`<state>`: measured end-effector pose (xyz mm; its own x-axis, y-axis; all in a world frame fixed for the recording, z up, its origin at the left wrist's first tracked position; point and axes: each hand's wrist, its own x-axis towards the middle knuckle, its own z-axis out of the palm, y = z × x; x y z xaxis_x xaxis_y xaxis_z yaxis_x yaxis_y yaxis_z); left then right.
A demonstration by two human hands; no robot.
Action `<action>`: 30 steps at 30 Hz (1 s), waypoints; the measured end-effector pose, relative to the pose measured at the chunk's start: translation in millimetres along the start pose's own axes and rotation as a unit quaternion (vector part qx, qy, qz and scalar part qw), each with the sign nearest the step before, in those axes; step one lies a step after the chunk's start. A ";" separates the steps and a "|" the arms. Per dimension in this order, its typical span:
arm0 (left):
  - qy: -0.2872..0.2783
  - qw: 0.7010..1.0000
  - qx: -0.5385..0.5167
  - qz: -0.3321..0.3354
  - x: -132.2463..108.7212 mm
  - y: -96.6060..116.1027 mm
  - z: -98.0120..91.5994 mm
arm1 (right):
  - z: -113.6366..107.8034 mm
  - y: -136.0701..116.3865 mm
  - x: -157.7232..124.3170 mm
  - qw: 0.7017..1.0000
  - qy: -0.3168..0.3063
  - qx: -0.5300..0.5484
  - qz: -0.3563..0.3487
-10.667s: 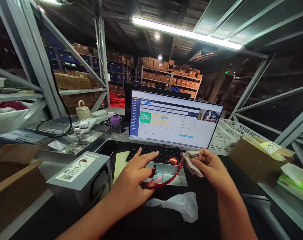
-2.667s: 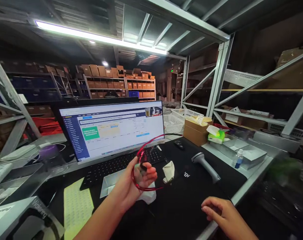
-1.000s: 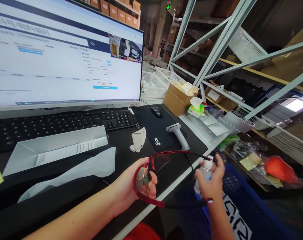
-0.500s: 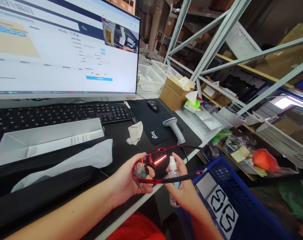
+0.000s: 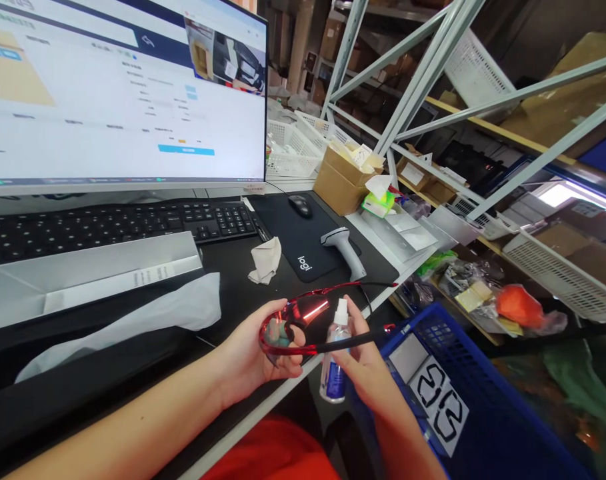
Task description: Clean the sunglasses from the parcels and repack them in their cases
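Note:
My left hand (image 5: 255, 353) is closed on a pair of red-framed glasses (image 5: 303, 320), gripping them at one lens over the desk's front edge; their dark arms stretch out to the right. My right hand (image 5: 365, 363) is closed round a small clear spray bottle (image 5: 333, 363) with a white nozzle, held upright just behind the glasses' lower arm, nozzle close to the lens. A crumpled wiping cloth (image 5: 265, 260) lies on the black desk mat beyond both hands.
A monitor (image 5: 123, 93) and black keyboard (image 5: 117, 223) stand at the back left. A grey open box (image 5: 87, 273), a plastic bag (image 5: 133, 327), a barcode scanner (image 5: 343, 250), a mouse (image 5: 300, 205) and a cardboard box (image 5: 341, 183) are on the desk. A blue crate (image 5: 463, 407) sits below right.
Over the last second my right hand turned the spray bottle upright and brought it up beside the glasses. Before that it had reached down right for it. The cloth was set down.

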<state>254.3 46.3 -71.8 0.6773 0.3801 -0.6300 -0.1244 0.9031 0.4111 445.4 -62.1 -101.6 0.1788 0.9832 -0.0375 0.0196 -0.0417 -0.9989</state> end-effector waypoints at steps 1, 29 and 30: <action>0.002 1.000 0.000 -0.002 -0.3 0.1 0.2 | -0.2 1.1 0.7 1.000 0.000 0.015 -0.005; 0.007 1.000 -0.005 -0.003 3.0 -3.7 -1.0 | 3.5 -6.2 -7.3 0.980 0.013 -0.189 -0.067; 0.006 1.000 -0.002 -0.006 3.1 -3.7 -1.1 | 4.3 -5.8 -7.7 0.975 0.011 -0.210 -0.076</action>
<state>256.1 44.4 -76.0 0.6694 0.3725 -0.6428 -0.1201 0.9081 0.4012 439.7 -68.6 -95.7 0.1627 0.9799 0.1152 0.4470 0.0309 -0.8940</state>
